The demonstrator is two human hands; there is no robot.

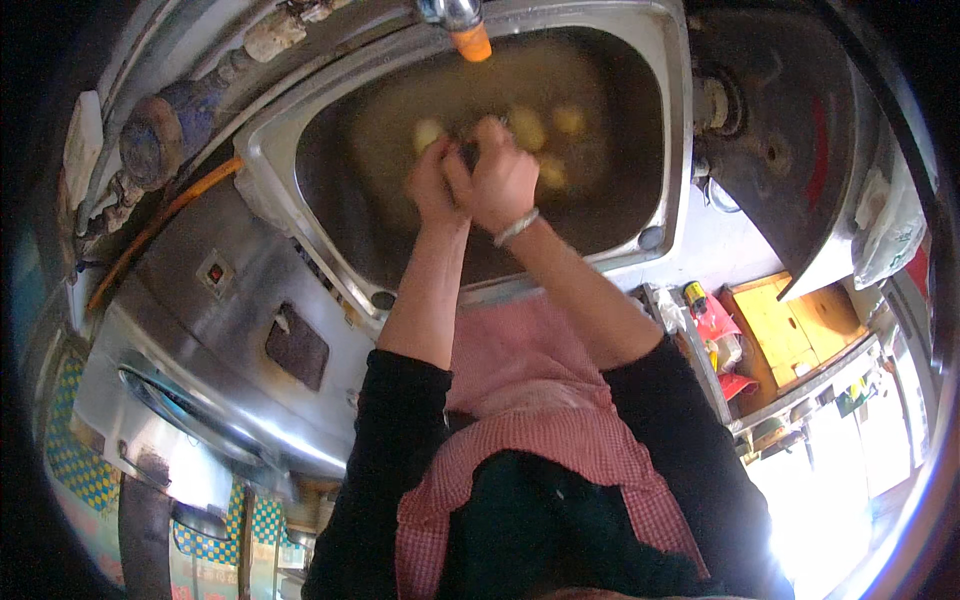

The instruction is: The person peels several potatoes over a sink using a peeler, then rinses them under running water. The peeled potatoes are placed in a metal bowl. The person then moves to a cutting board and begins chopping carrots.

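Murky brown water stands in the metal sink [679,112] before me. My left hand [439,184] and my right hand [501,176] are close together over the water, fingers curled inward around a small dark object [469,154] that they mostly hide. What it is, I cannot tell. A pale yellow, potato-like lump [428,133] lies just beyond my left hand. Several more lie beyond and to the right of my right hand, one of them a rounded lump [568,118]. A bracelet circles my right wrist.
A faucet with an orange nozzle [472,43] juts over the sink's far edge. Left is a stainless steel counter unit [225,300] with an orange hose [165,229]. A large dark metal pan-like object [780,135] stands right, above a yellow wooden box [795,322].
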